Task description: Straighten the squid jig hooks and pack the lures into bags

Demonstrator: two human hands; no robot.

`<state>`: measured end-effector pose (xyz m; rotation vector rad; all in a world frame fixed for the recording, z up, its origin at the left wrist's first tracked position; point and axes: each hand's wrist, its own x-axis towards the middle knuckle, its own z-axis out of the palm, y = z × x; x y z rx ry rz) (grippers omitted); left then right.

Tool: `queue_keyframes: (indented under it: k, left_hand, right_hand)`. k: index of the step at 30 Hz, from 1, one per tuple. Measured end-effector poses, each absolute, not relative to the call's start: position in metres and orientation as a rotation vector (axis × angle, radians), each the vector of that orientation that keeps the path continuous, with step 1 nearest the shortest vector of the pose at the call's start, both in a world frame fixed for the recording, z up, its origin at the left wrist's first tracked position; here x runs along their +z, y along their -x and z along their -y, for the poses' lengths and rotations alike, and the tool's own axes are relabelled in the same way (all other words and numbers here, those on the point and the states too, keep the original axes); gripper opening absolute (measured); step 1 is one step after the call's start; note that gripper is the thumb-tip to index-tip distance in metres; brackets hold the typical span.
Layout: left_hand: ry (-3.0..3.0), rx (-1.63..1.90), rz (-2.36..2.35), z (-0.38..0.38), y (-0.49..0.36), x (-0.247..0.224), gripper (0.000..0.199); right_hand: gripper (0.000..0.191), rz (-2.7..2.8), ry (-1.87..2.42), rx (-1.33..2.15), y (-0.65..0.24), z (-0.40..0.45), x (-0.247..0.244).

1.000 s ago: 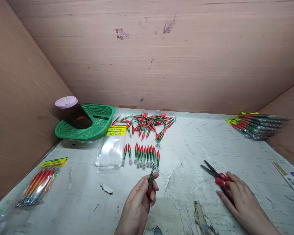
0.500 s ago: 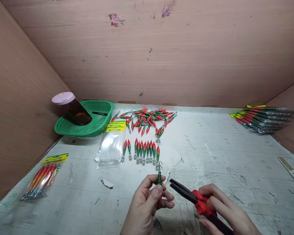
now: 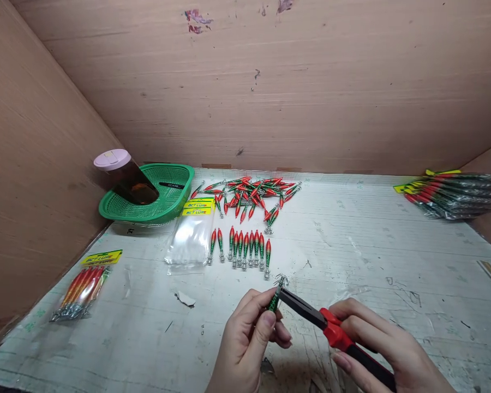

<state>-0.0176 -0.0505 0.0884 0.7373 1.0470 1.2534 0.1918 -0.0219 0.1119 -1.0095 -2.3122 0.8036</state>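
Note:
Between the thumb and fingers of my left hand (image 3: 249,338) a green patterned fishing lure (image 3: 273,303) points up, its ring of hooks at the top and its lower end hidden in the hand. My right hand (image 3: 376,344) is closed round the red and black handles of a pair of pliers (image 3: 306,312). The jaw tips of the pliers meet the lure just below its hooks. Beyond the hands, several red and green lures (image 3: 245,248) stand side by side in a row on the table, hooks toward me.
A loose heap of lures (image 3: 249,194) lies at the back. Clear bags (image 3: 192,240) with yellow headers rest left of the row. A green basket (image 3: 175,210) holds a tumbler (image 3: 135,185). Packed lures lie at left (image 3: 82,292) and far right (image 3: 445,196). Wooden walls enclose the table.
The pliers have moved left onto the lure near its hooks; before, they were apart from it. The lure has tilted slightly to the right.

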Motion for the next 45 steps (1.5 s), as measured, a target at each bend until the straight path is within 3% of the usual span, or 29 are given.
queue_keyframes:
  k: [10,45]
  left_hand:
    - [-0.612,1.272,-1.052,0.057,0.011,0.083,0.035]
    - [-1.067,1.341,-1.434,0.065,0.013,0.079,0.034]
  right_hand:
    - [0.008,2.335,0.952,0.763,-0.188,0.017,0.117]
    - [0.009,2.347,0.919,0.690,-0.188,0.021,0.115]
